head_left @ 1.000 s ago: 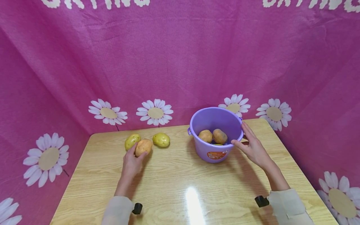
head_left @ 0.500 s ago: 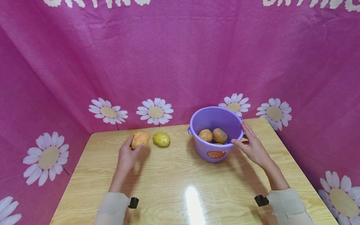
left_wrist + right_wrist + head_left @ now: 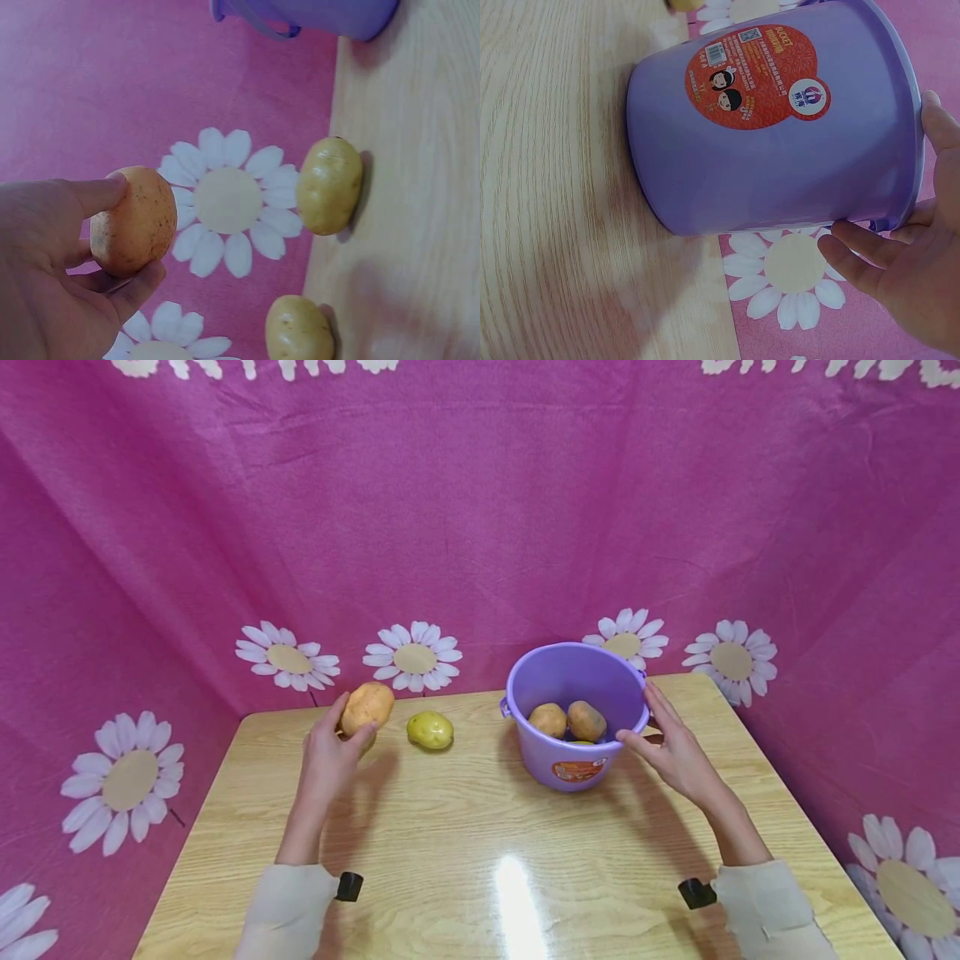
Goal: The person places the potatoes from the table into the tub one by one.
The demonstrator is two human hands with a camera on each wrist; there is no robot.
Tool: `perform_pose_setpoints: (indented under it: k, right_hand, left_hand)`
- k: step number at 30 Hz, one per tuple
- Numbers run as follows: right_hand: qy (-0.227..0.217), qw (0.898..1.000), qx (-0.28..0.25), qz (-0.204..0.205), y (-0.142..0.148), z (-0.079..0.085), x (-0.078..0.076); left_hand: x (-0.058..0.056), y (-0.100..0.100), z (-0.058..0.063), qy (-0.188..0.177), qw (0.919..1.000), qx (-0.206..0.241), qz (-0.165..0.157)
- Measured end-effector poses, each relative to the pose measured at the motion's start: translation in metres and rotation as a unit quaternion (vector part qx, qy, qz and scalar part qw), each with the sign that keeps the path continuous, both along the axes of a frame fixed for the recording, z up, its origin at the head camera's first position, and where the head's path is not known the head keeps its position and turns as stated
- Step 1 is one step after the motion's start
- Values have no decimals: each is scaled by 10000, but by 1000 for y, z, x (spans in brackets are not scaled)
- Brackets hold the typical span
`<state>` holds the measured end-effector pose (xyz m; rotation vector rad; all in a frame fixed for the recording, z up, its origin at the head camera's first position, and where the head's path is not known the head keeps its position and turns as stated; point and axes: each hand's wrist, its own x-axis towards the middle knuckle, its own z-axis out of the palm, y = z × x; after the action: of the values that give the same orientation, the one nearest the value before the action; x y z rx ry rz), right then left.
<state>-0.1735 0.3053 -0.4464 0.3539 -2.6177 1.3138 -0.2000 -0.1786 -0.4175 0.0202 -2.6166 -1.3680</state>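
Observation:
My left hand point(image 3: 327, 760) grips a tan potato point(image 3: 367, 708) between thumb and fingers, raised above the back left of the table. In the left wrist view, two glossy yellow potatoes point(image 3: 330, 186) lie on the tabletop beyond it. One yellow potato point(image 3: 431, 730) shows plainly in the head view; the other is mostly hidden behind my left hand. At the right, my right hand point(image 3: 678, 760) holds the rim of a purple bucket point(image 3: 555, 764), thumb at the rim and fingers against its outer side. Inside the bucket sit two brownish potatoes point(image 3: 587, 722) and a partly hidden yellow one.
The wooden table point(image 3: 442, 827) ends at a pink curtain point(image 3: 465, 527) printed with white daisies, which also runs along both sides. The bucket stands upright near the back edge. A red label point(image 3: 754, 75) is on its front.
The tan potato has risen off the table in my left hand, moving up and slightly left past the yellow potato beside it. My right hand and the bucket stay in place.

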Motion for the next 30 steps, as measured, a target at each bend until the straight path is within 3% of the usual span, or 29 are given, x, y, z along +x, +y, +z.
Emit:
perform_pose_setpoints:
  k: [9,30]
  right_hand:
    - [-13,10000,-19,22,0,2,0]
    - [-10,10000,-17,-6,0,0,1]
  left_hand:
    - [-2,-5,9,170,9998,-38,57]
    - [-4,7,11,135,9997,-117,-153]
